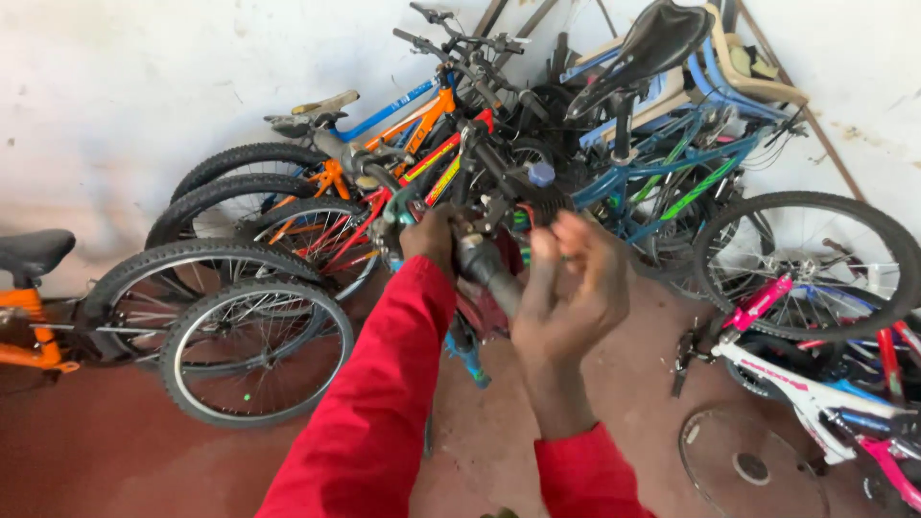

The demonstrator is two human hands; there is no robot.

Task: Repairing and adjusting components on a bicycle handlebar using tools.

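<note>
A bicycle handlebar with a dark rubber grip (pixel 484 269) stands close in front of me. My left hand (pixel 432 240), in a red sleeve, is closed around the bar just left of the grip. My right hand (pixel 571 297) hovers at the grip's right side, fingers spread and blurred, with nothing clearly in it. Whether it touches the grip I cannot tell. The lower part of the bicycle is hidden behind my arms.
Several bicycles lean against a white wall (pixel 115 86): an orange one (pixel 29 336) at far left, red and blue ones (pixel 662 182) in the middle, a white and pink one (pixel 815 384) lying at right. A loose wheel rim (pixel 753 470) lies on the red floor.
</note>
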